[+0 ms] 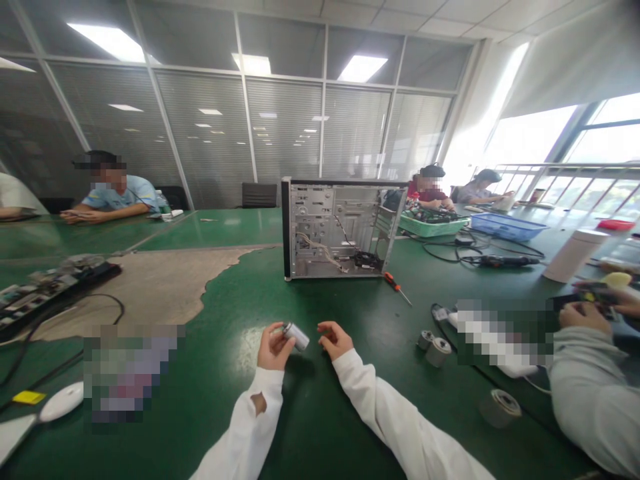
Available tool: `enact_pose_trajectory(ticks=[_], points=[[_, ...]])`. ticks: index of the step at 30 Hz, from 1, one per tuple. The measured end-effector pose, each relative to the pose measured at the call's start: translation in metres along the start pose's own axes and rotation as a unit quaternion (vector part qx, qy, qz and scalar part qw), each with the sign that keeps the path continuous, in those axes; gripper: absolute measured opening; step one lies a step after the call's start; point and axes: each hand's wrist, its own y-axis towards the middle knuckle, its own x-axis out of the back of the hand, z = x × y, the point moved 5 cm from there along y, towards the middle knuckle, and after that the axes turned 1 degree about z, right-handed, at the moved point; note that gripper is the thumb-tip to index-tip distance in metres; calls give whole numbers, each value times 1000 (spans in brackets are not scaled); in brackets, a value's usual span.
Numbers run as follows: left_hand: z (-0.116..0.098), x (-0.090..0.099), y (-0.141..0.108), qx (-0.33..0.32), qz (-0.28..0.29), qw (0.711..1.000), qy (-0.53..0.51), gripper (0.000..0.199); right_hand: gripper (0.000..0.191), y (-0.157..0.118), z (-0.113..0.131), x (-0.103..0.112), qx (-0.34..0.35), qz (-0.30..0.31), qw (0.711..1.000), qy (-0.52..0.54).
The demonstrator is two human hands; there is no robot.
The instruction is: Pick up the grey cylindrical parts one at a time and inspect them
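Note:
A small silver-white metal cylinder (297, 337) with a dark end cap is tilted in my left hand (273, 347), pinched between thumb and fingers just above the green table (240, 400). I cannot make out its exact kind. To the right of it, my right hand (336, 340) hovers with its fingers loosely curled and apart, nothing seen in them. Beyond both hands stands an opened computer case (345, 230), its bare metal inside facing me, with loose cables and a black fan at the bottom. By its right corner lies an orange-handled screwdriver (397, 288).
Several metal cylinders (438, 351) and a power strip (520, 363) lie to the right, near a co-worker's hands (587, 317). Green (435, 227) and blue (507, 228) baskets stand farther back. Circuit boards (55, 287) and cables are at left.

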Motion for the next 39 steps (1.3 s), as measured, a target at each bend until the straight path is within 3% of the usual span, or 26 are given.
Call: enact_pose_trajectory(ticks=[6,9,16,20,25,30,39], points=[[13,3,2,165,-43,973,-157,54,28,-1,2,0,2,4,1000,0],[14,3,0,223,-52,954,-192,47,28,-1,3,0,1,7,1000,-4],[16,2,-3,312,-57,915,-250,17,28,-2,5,0,7,8,1000,-12],[13,-3,-6,352,-35,898,-263,16,27,-2,7,0,8,8,1000,-17],[6,-8,-10,370,-24,889,-270,21,26,-2,8,0,9,6,1000,-19],[5,-8,-11,328,-24,898,-293,16,26,-2,7,0,11,11,1000,-16],[11,-6,-11,312,-100,880,-343,11,25,-3,9,-1,20,13,1000,-17]])
